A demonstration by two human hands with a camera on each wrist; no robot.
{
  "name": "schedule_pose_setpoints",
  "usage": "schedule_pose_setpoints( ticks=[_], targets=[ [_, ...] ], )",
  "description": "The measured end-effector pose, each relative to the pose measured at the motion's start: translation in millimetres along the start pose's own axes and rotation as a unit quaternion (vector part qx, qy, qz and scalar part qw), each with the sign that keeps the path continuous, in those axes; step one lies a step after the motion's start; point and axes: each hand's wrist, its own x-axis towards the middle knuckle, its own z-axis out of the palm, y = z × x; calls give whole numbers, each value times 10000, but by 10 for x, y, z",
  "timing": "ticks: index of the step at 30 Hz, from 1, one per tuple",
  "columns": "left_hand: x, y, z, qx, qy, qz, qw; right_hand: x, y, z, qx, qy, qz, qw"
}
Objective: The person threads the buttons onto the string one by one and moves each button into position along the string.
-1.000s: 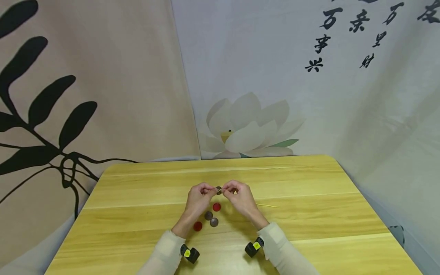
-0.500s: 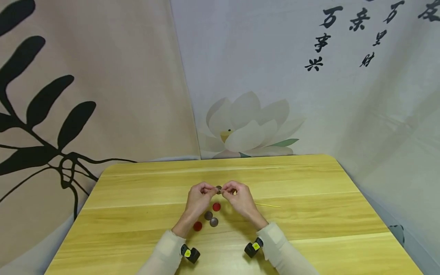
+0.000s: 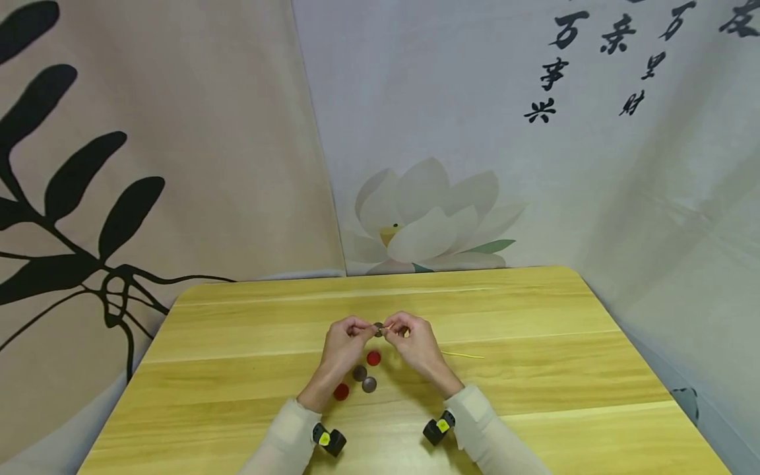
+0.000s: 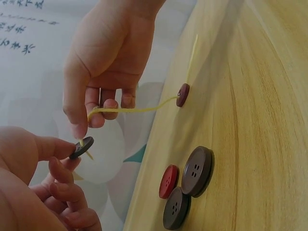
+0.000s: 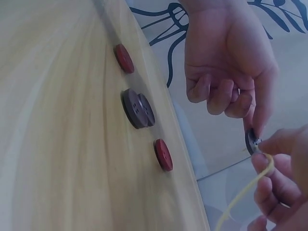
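In the head view my left hand [image 3: 346,342] pinches a dark button [image 3: 379,329] by its edge between thumb and index finger. The fingertips of my right hand [image 3: 415,342] meet it from the right, pinching a yellow cord [image 4: 132,110]. As the left wrist view shows, the cord enters the dark button [image 4: 82,147], and a short yellow end sticks out on its other side. Farther along, the cord runs to a dark red button [image 4: 183,95] by the table surface. In the right wrist view the cord [image 5: 240,193] hangs in a curve from my right fingers.
Two red buttons [image 3: 373,358] [image 3: 341,392] and two brown buttons [image 3: 359,373] [image 3: 369,384] lie on the wooden table [image 3: 534,369] between my forearms. A stretch of cord [image 3: 463,355] lies right of my right wrist. A printed curtain [image 3: 237,132] hangs behind.
Both hands have stayed nearly where they were. A short piece of yellow cord now shows at my right fingertips in the head view.
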Motion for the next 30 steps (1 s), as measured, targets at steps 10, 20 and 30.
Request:
schedule_pose_setpoints(
  ticks=[10, 20, 30],
  targets=[
    [-2, -15, 17, 19, -33, 35, 10000, -4, -5, -24, -281, -533, -63, 9982],
    [15, -4, 15, 38, 1, 38, 10000, 38, -19, 1, -711, -643, -321, 9949],
    [19, -1, -1, 45, -58, 12, 10000, 19, -5, 44, -818, -385, -569, 9943]
  ],
)
